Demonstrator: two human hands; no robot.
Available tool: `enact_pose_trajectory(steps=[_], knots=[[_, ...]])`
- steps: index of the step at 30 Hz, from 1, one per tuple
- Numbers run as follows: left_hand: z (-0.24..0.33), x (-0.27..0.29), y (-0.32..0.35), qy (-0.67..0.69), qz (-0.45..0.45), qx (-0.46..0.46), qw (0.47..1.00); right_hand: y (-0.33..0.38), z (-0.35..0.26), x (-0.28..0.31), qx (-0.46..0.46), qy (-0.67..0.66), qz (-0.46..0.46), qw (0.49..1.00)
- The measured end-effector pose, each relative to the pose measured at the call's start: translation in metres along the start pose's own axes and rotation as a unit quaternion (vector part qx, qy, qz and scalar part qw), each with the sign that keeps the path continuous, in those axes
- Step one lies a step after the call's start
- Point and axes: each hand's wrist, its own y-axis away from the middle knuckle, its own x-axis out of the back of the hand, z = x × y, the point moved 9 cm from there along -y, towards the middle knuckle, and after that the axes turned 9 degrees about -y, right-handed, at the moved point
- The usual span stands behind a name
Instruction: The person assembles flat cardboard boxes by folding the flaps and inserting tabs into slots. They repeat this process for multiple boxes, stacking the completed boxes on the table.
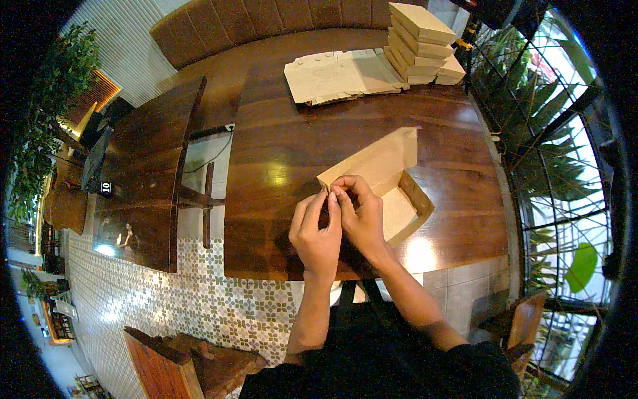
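Note:
A brown cardboard box (401,206) stands partly folded on the wooden table, its lid (372,158) raised and its right end wall upright. My left hand (315,226) pinches the box's left corner between thumb and fingers. Right beside it, my right hand (359,207) grips the same corner, the fingertips of both hands meeting there. The flap under my fingers is mostly hidden, as is the box's left end behind my right hand.
Flat cardboard blanks (345,74) lie at the table's far side. Next to them rises a stack of folded boxes (419,43). A second wooden table (149,173) stands left across a gap, wooden chairs (163,366) nearby. A metal grille (558,219) borders the right.

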Motion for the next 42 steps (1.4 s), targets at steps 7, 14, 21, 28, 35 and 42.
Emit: enact_pose_trajectory(steps=[7,14,21,28,35,42], knots=[[-0.014,0.006,-0.013,-0.034,0.016,0.001,0.999,0.002,-0.006,-0.001,0.020,-0.024,-0.046,0.998],[-0.026,0.013,-0.032,-0.101,0.019,-0.029,0.994,0.005,-0.010,0.050,0.066,0.051,0.013,0.996],[-0.039,0.014,-0.043,-0.116,0.046,-0.045,0.991,0.010,-0.013,0.123,0.153,0.055,0.204,0.965],[-0.041,0.013,-0.045,-0.074,0.015,0.001,0.997,-0.030,0.016,0.137,0.099,0.062,0.163,0.980],[0.012,0.007,0.006,0.252,-0.062,0.158,0.953,-0.026,0.019,0.127,0.153,0.071,0.151,0.974],[0.038,-0.089,0.020,0.366,-0.272,0.311,0.834,-0.004,0.001,0.116,0.207,0.067,0.131,0.967]])
